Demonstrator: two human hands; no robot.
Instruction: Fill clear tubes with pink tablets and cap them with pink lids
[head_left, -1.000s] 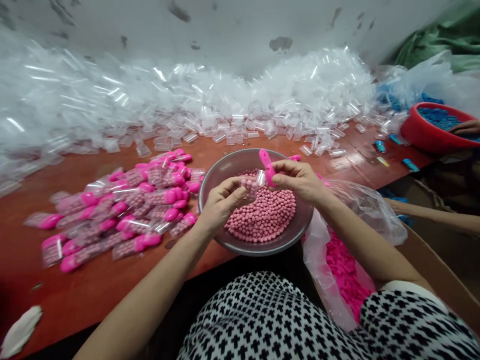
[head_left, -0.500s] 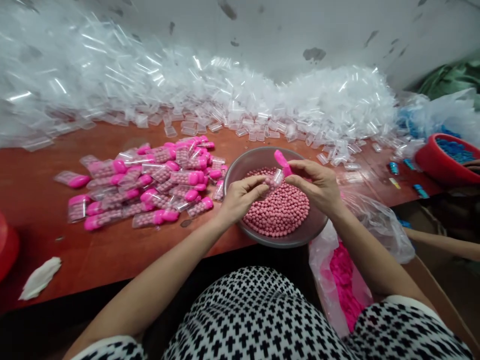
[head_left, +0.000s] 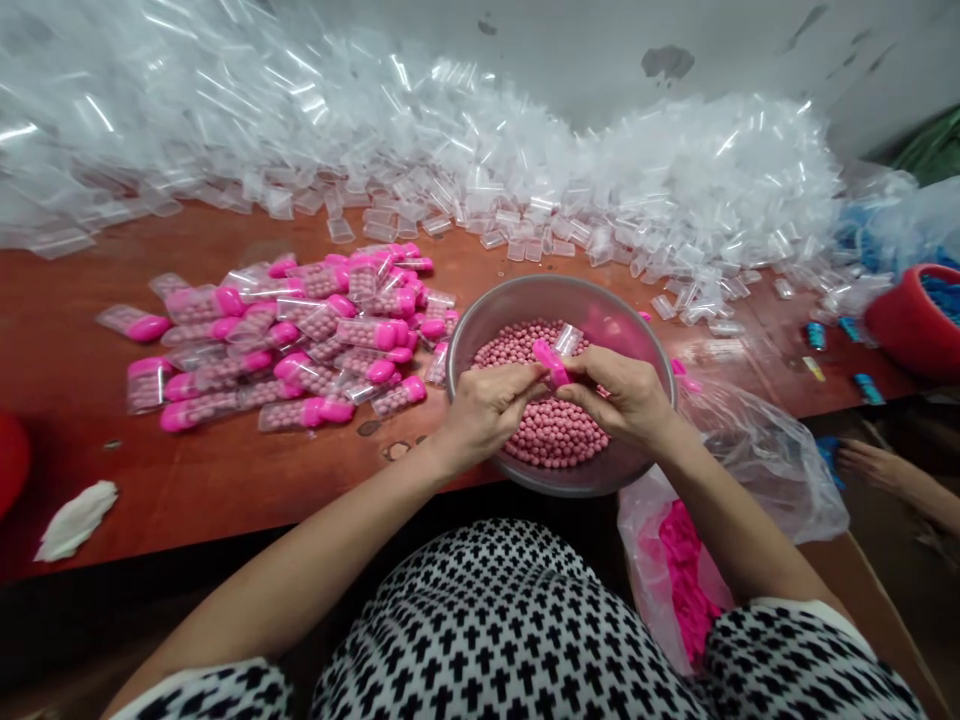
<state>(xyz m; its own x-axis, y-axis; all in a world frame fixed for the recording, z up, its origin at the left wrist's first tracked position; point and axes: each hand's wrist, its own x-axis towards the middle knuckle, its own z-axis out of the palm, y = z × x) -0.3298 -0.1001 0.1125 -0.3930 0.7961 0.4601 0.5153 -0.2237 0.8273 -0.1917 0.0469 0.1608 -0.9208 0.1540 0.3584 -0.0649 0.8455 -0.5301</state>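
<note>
Our left hand (head_left: 487,408) and right hand (head_left: 626,395) meet over the metal bowl (head_left: 637,330) of pink beads (head_left: 551,435), fingers pinched together on a pink cap (head_left: 550,362) and clear tube (head_left: 568,338). The bowl sits on our red-brown worktop (head_left: 225,480), before a stained white wall (head_left: 600,50).

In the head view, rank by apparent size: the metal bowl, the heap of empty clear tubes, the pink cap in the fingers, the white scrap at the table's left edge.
1. heap of empty clear tubes
2. metal bowl
3. white scrap
4. pink cap, between left hand and right hand
</note>
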